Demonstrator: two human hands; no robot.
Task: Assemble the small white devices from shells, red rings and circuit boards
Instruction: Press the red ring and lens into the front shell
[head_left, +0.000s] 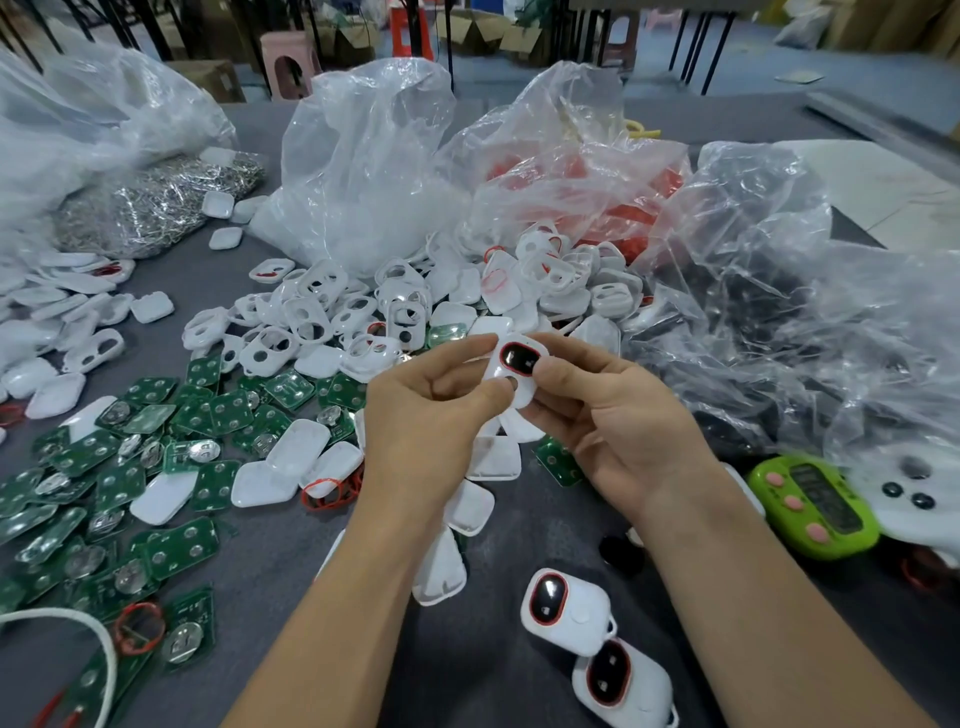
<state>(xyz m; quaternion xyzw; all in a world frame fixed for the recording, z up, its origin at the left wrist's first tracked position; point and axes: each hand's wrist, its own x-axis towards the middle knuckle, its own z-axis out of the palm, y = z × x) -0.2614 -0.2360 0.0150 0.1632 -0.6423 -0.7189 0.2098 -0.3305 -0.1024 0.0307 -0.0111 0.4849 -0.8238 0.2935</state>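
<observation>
A small white device (514, 366) with a dark window ringed in red is held above the table's middle. My left hand (426, 410) pinches its left side, the thumb pressed against its face. My right hand (613, 415) grips its right side with curled fingers. Two assembled devices (566, 605) (623, 683) lie near the front edge. Empty white shells (332, 312) are heaped behind the hands. Green circuit boards (130, 467) spread over the left. Loose red rings (327, 493) lie beside flat white covers (291, 467).
Clear plastic bags stand at the back: one with white parts (363, 171), one with red rings (587, 171), one with dark parts (779, 322). A heap of metal clips (150, 202) lies far left. A green gadget with pink buttons (815, 504) sits on the right.
</observation>
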